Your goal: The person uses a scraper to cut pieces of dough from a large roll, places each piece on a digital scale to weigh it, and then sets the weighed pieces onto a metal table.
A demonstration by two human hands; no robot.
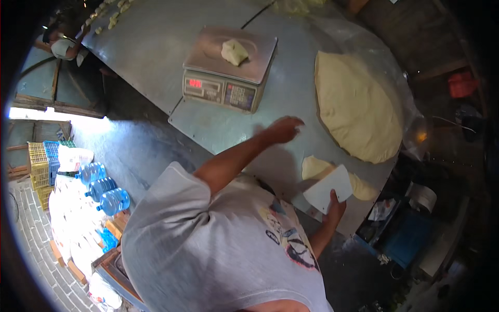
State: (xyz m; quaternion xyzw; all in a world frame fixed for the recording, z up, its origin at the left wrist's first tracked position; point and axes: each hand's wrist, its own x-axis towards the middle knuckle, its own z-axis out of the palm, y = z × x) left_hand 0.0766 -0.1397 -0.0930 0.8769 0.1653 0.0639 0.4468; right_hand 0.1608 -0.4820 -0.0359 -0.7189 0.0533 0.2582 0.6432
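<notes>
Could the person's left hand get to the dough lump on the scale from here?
Probably yes: the left hand looks empty, the dough lump sits uncovered on the scale, and only tabletop shows between hand and scale.

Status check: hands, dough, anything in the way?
Right hand gripping white scraper. Left hand over table, nothing visible in it. Large dough slab on table, smaller dough strip partly hidden by scraper. Nothing seen blocking hands.

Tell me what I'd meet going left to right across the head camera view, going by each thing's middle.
Yellow crates, blue water bottles, digital scale bearing a dough lump, left hand, white scraper gripped by the right hand, large dough slab, red object.
</notes>
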